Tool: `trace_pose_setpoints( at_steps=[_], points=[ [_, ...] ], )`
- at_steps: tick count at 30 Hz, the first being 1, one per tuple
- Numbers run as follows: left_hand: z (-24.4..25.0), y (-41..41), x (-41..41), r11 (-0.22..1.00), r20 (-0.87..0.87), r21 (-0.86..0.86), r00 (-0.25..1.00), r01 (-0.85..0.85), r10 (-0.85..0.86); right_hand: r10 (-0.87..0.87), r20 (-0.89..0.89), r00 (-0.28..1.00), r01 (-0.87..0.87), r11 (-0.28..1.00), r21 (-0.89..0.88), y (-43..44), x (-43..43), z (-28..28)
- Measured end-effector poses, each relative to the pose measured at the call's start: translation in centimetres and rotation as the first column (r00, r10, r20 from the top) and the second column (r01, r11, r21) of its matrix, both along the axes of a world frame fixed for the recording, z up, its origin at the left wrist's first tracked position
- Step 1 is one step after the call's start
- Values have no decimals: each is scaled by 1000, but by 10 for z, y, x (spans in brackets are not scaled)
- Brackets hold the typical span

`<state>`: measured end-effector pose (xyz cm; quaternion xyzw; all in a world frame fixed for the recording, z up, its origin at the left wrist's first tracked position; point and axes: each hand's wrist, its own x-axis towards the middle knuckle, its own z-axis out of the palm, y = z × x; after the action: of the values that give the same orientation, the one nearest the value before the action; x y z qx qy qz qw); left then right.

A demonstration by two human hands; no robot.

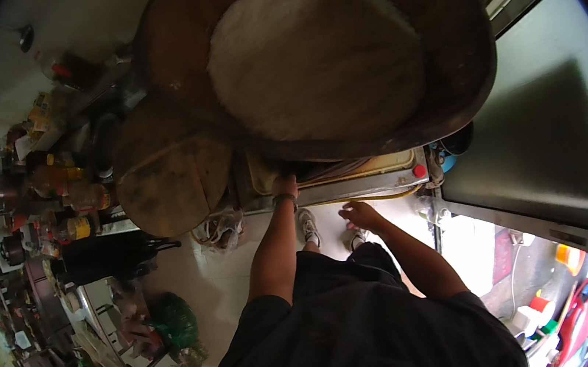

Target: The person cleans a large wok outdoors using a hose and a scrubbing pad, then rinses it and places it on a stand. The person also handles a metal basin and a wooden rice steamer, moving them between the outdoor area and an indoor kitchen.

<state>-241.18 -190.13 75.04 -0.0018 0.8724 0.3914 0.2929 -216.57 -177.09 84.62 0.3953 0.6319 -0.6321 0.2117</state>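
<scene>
My left hand [285, 186] reaches to the front of a metal-edged counter [329, 195], just below the rim of a large brown basin [455, 51]. Its fingertips are lost in shadow near a dark, folded item [331, 170], and whether they grip anything is unclear. In the basin lies a pale, fuzzy-looking round mass [316, 58] whose material I cannot make out. Under the rim shows a cream tray [399, 160]. My right hand [363, 216] hangs over the floor in front of the counter, fingers loosely bent and apart, holding nothing.
A round wooden board [174, 182] adjoins the basin at left, beside several bottles [73, 201]. A red knob [419, 171] and yellow hose [379, 196] mark the counter front. At right stands a large shiny panel [542, 123]. A green plastic bag [173, 324] sits at lower left.
</scene>
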Motion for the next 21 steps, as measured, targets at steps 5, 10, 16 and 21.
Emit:
trace_pose_setpoints(
  at_steps=[5,10,16,21],
  points=[
    [27,39,27,649,479,521,819,-555,316,-253,58,966,260,934,-245,42,83,19],
    [24,40,34,672,432,458,806,-583,405,-404,167,899,430,885,-177,62,117,24],
    [59,29,57,455,503,670,810,-586,302,-445,92,891,455,866,-209,48,55,34],
    [60,27,69,624,491,496,788,-604,372,-526,83,847,532,841,-102,11,-20,7]
  ],
)
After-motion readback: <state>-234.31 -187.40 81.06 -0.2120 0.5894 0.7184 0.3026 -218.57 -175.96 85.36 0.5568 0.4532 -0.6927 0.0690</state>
